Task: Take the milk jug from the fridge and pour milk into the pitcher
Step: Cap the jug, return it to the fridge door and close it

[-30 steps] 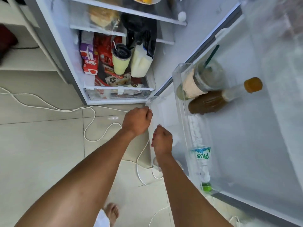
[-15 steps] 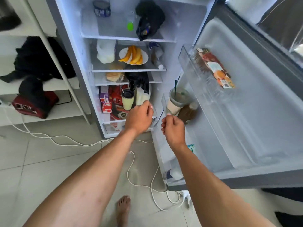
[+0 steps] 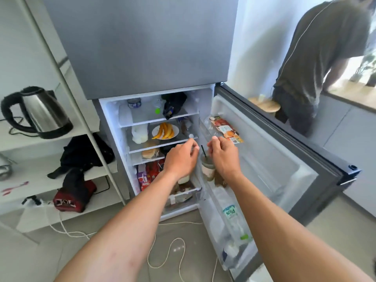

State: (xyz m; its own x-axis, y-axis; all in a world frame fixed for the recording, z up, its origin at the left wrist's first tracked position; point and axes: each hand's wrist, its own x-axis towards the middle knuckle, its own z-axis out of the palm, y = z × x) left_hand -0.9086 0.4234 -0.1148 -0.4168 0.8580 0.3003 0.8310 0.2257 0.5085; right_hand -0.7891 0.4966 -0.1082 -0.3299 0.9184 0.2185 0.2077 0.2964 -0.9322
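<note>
The fridge (image 3: 205, 102) stands with its lower door (image 3: 280, 159) swung wide to the right. The milk jug (image 3: 184, 179) is on a lower shelf, and only its white base shows beneath my left wrist. My left hand (image 3: 182, 159) hovers in front of the jug with its fingers loosely curled, and nothing is visible in them. My right hand (image 3: 222, 157) is beside it, over the door shelf, also loosely curled and holding nothing. An iced drink cup with a straw (image 3: 207, 165) stands between my hands. No pitcher is in view.
Another white container (image 3: 140, 133) and a plate of sliced fruit (image 3: 165, 131) sit on a middle shelf. A kettle (image 3: 40, 112) and a black bag (image 3: 85, 153) are on the rack to the left. White cables (image 3: 168, 253) trail across the floor. A person (image 3: 317, 64) stands behind the door.
My view has tilted up from the lower shelves and floor to take in the whole fridge. Both hands have risen towards the middle shelves and stayed close together.
</note>
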